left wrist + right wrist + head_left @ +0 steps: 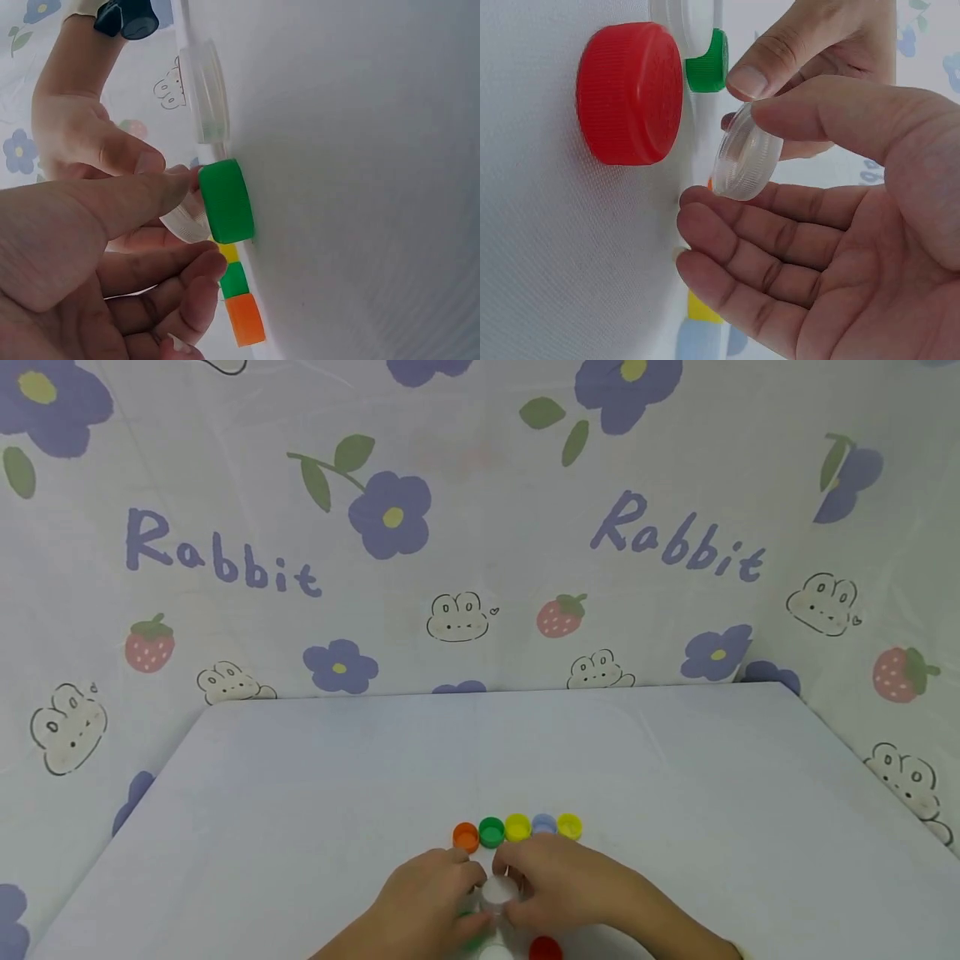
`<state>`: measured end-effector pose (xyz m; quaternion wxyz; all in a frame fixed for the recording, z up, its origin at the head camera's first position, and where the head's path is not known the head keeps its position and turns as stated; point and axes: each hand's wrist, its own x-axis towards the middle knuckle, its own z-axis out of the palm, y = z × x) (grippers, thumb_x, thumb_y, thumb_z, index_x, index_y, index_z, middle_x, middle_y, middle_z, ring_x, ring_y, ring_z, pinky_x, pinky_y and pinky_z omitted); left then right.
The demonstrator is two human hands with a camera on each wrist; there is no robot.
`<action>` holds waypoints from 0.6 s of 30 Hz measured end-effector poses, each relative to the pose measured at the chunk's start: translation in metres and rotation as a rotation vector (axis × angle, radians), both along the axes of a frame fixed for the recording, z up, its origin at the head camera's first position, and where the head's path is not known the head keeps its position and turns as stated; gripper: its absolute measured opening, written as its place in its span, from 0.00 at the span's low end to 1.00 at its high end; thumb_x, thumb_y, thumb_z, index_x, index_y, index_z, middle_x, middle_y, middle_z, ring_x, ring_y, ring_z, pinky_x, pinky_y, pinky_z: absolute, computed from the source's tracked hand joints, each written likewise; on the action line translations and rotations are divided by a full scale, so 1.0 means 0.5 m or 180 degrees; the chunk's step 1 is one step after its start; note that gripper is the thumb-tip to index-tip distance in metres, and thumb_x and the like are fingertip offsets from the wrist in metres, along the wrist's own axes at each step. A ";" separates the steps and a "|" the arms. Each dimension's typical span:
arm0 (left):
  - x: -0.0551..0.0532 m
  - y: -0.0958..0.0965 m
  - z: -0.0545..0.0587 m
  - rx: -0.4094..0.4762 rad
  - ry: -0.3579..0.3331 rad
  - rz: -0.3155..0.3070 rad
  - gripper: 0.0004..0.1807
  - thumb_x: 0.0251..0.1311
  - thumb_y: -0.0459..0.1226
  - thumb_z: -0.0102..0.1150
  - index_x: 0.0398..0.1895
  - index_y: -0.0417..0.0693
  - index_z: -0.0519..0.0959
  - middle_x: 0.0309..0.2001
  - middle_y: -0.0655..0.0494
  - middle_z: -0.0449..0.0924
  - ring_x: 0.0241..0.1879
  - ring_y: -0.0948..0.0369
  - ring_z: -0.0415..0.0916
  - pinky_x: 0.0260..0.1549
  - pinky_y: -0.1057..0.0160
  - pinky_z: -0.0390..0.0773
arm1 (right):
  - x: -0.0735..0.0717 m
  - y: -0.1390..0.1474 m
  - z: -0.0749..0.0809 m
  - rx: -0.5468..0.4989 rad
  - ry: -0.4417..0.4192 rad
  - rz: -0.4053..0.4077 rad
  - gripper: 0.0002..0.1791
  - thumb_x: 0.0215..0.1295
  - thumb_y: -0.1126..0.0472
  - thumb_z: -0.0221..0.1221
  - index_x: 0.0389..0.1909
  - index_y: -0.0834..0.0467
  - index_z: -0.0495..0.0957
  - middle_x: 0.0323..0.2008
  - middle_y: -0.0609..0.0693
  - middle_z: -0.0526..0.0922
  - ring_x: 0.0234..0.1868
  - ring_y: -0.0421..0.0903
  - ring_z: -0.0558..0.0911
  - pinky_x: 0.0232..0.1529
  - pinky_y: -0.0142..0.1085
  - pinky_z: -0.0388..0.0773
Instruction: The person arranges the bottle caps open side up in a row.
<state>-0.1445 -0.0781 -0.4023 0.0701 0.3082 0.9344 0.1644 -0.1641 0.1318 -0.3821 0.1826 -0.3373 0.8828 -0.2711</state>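
My right hand pinches a clear plastic bottle cap on its edge, thumb on one side and fingers on the other. Close beside the cap is my left hand, its thumb and fingers apart and loosely bent; whether its fingertips touch the cap I cannot tell. A green bottle cap stands by the left thumb, partly covered in the head view. A red bottle cap sits on the table below my right hand. Another clear cap lies near the front, cut off by the head view's lower edge.
Beyond my hands a row of caps runs across the white table: orange, green, yellow, pale blue and yellow. A printed cloth hangs behind the table.
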 end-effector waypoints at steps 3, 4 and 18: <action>-0.002 -0.003 -0.001 0.0038 -0.0006 -0.0048 0.16 0.60 0.48 0.73 0.43 0.47 0.86 0.32 0.66 0.79 0.31 0.69 0.71 0.36 0.66 0.77 | -0.004 0.003 0.000 -0.0050 -0.0097 0.0038 0.12 0.58 0.65 0.66 0.44 0.57 0.81 0.28 0.38 0.76 0.29 0.34 0.73 0.33 0.30 0.75; -0.003 -0.004 -0.002 0.0061 -0.0007 -0.0068 0.16 0.60 0.47 0.72 0.44 0.47 0.86 0.32 0.66 0.80 0.31 0.69 0.72 0.36 0.65 0.77 | -0.005 0.003 -0.001 -0.0082 -0.0145 0.0046 0.12 0.59 0.65 0.66 0.44 0.58 0.82 0.27 0.38 0.76 0.28 0.34 0.73 0.32 0.30 0.74; -0.004 -0.002 -0.001 0.0603 -0.0222 -0.0001 0.18 0.57 0.33 0.72 0.50 0.48 0.81 0.26 0.71 0.75 0.25 0.73 0.69 0.28 0.70 0.73 | -0.015 0.011 -0.009 -0.0558 -0.0353 -0.0163 0.09 0.73 0.55 0.60 0.45 0.54 0.83 0.25 0.37 0.81 0.25 0.35 0.77 0.29 0.32 0.76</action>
